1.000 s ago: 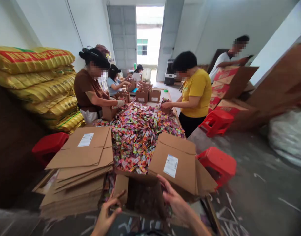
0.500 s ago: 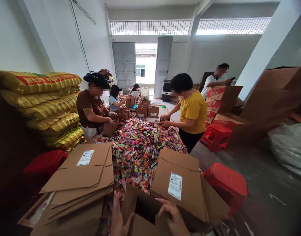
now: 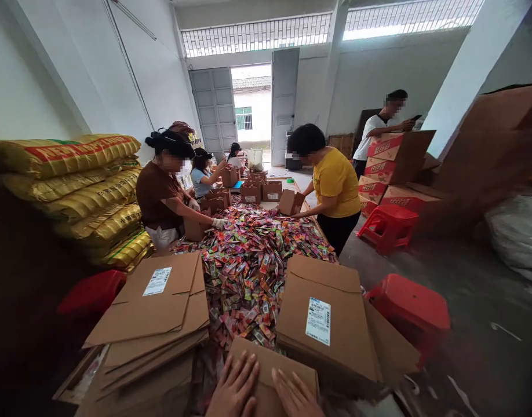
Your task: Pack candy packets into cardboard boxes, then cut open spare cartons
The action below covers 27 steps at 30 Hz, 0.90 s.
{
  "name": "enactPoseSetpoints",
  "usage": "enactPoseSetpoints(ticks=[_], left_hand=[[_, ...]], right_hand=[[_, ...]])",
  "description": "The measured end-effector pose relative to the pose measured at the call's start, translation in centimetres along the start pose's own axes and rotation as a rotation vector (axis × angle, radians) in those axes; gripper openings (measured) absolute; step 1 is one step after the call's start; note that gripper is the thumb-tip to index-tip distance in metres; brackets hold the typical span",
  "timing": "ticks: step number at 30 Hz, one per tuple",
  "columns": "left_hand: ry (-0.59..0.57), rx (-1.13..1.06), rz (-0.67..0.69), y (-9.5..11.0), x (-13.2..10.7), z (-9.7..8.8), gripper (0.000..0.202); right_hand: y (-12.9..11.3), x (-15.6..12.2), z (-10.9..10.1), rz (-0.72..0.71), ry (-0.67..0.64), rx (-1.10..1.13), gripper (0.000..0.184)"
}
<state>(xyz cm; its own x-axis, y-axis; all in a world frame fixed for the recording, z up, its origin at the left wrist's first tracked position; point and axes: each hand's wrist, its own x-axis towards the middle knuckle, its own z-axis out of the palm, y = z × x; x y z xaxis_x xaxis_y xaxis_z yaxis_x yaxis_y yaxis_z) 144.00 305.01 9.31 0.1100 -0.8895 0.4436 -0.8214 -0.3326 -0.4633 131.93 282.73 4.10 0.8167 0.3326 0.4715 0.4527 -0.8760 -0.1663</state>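
Observation:
A brown cardboard box (image 3: 266, 370) lies at the bottom middle, its upper face closed over. My left hand (image 3: 236, 382) rests flat on its left part, fingers stretched out. On its right part lies my right hand (image 3: 294, 394), also flat with the fingers extended. Just beyond the box spreads a large heap of small colourful packets (image 3: 252, 260). To the left of my hands is a stack of flattened cardboard boxes (image 3: 161, 307) with a white label (image 3: 157, 281) on top. Another flattened stack (image 3: 327, 284) with a label (image 3: 318, 321) lies to the right.
Across the heap, a person in brown (image 3: 161, 197) and a person in yellow (image 3: 335, 179) handle boxes. Red stools (image 3: 409, 307) stand at the right; another red stool (image 3: 92, 289) is at the left. Yellow sacks (image 3: 87, 191) are piled by the left wall.
The box between my hands was open at the top and is now covered over, with my hands flat on it. The person in brown has stretched a gloved hand onto the heap.

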Motion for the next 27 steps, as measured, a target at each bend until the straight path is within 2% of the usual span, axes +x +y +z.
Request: enactPoseSetpoints(ticks=[3, 7, 8, 10, 12, 15, 18, 20, 24, 25, 27], left_hand=[[-0.058, -0.004, -0.045, 0.3, -0.5, 1.3, 0.064], [-0.086, -0.246, -0.323, 0.6, -2.1, 5.1, 0.073], [-0.076, -0.302, -0.353, 0.7, -2.5, 6.0, 0.072], [-0.05, -0.359, -0.316, 0.9, -3.0, 7.1, 0.074], [-0.023, -0.338, -0.211, 1.0, -3.2, 7.5, 0.079], [-0.029, -0.213, -0.106, 0.8, -2.8, 6.9, 0.083], [0.015, -0.076, -0.141, 0.4, -2.0, 6.3, 0.08], [0.07, -0.03, -0.155, 0.2, -1.4, 6.4, 0.073], [0.146, -0.052, -0.173, 0.6, -0.8, 7.9, 0.052], [0.156, -0.058, -0.21, 0.9, -0.8, 8.3, 0.046], [0.118, -0.064, -0.27, 1.4, -0.7, 8.7, 0.041]], right_hand=[[-0.2, 1.0, 2.4, 0.022, 0.112, -0.138, 0.064], [2.1, 1.5, 3.0, -0.086, 0.13, -0.087, 0.061], [2.7, 1.5, 3.1, -0.074, 0.132, -0.12, 0.062], [3.2, 1.5, 3.4, 0.006, 0.152, -0.235, 0.065], [2.7, 1.5, 4.1, 0.08, 0.196, -0.313, 0.069], [1.5, 1.7, 5.2, 0.101, 0.219, -0.388, 0.071], [1.0, 2.8, 5.5, 0.088, 0.229, -0.503, 0.068], [1.3, 4.5, 5.4, 0.083, 0.237, -0.497, 0.066], [1.8, 8.2, 5.4, 0.293, 0.188, -0.346, 0.078], [1.8, 8.8, 5.7, 0.308, 0.171, -0.3, 0.08], [1.9, 9.0, 6.7, 0.231, 0.152, -0.209, 0.075]])
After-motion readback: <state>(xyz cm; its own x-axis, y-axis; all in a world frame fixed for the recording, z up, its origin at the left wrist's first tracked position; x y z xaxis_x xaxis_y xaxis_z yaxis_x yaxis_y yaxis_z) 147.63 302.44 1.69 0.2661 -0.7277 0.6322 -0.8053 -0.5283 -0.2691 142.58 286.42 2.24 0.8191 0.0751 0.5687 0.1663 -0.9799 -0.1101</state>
